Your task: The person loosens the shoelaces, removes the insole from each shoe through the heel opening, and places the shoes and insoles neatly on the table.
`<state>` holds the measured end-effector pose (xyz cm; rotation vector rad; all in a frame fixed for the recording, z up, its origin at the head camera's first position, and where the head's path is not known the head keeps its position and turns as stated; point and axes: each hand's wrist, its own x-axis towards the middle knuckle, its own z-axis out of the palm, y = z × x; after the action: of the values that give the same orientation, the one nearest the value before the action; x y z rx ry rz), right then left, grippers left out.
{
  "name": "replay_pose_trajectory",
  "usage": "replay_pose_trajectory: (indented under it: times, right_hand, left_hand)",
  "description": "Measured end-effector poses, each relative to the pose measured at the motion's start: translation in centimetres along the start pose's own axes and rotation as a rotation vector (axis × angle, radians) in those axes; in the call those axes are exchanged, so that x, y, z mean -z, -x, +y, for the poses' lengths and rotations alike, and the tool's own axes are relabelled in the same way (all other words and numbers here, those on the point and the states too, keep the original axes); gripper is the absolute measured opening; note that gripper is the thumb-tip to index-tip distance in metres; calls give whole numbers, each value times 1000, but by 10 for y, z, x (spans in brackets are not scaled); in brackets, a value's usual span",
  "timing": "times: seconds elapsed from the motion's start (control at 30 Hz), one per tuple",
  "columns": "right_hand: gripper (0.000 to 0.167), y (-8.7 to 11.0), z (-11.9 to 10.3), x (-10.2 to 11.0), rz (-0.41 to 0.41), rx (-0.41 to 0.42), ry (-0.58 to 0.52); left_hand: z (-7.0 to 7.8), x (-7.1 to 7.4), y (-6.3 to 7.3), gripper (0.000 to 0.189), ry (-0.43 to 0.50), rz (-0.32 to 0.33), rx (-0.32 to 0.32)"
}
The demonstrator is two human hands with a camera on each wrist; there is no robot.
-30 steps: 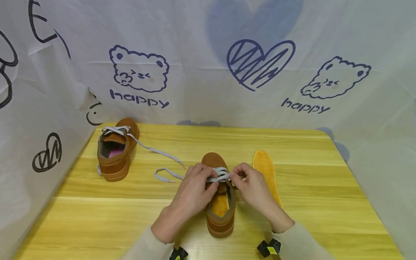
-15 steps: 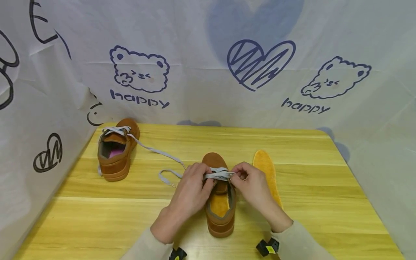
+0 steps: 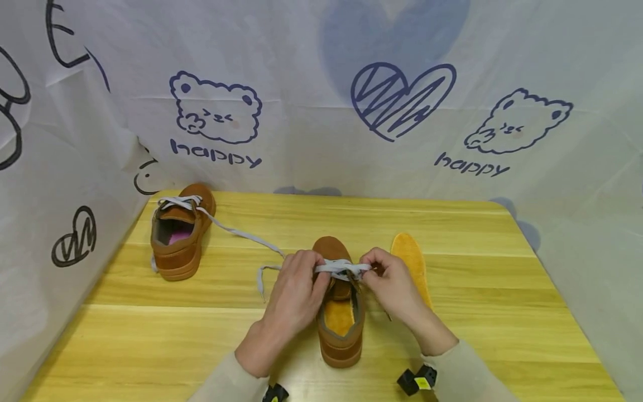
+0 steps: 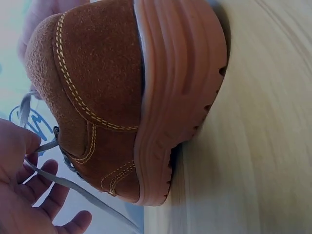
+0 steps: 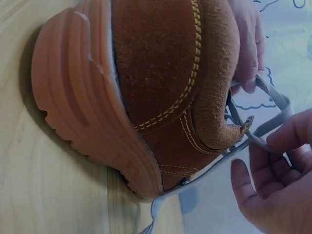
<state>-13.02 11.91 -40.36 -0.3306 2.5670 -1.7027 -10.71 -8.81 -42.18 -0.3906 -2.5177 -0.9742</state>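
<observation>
A brown suede shoe (image 3: 341,354) stands toe-away in front of me, with an orange insole (image 3: 339,317) inside it. Its pale grey shoelace (image 3: 337,268) is stretched across the opening above the tongue. My left hand (image 3: 295,290) pinches the lace on the left side; in the left wrist view, a loose lace end (image 4: 90,196) hangs past its fingers. On the right, my right hand (image 3: 394,283) pinches another stretch of lace between thumb and forefinger. The right wrist view shows a lace loop (image 5: 275,109) raised off the shoe between both hands.
Another brown shoe (image 3: 176,259) with a pink inside stands at the far left, one long lace (image 3: 241,231) trailing toward my left hand. A loose orange insole (image 3: 409,257) lies right, partly behind my right hand. A printed cloth (image 3: 311,139) walls the wooden table (image 3: 477,312).
My right hand has moved slightly right, drawing the lace out into a longer stretch over the shoe. The loose lace end left of my left hand has slid closer to that hand.
</observation>
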Motion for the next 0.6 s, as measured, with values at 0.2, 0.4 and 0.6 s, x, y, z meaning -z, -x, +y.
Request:
replay_pose_trajectory:
  times: [0.2, 0.4, 0.6]
  right_hand:
    - [13, 0, 0, 4, -16, -24, -192]
    - [21, -2, 1, 6, 127, -81, -224]
    - [19, -6, 5, 8, 318, -100, -330]
  left_hand:
    - [-4, 2, 0, 6, -33, 40, 73]
    - [-9, 5, -1, 7, 17, 85, 181]
    - [-15, 11, -2, 6, 72, 130, 248]
